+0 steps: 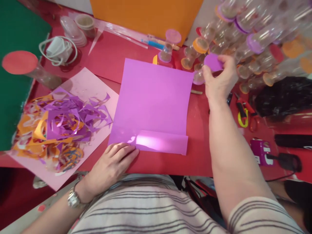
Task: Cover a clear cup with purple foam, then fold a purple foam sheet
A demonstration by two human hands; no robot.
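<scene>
Where the red table nears its front edge lies one purple sheet, plain, bottom edge folded up. Left hand, open flat, presses its near-left corner. Right hand pinches one purple disc near the back-right corner. No readable writing.
</scene>
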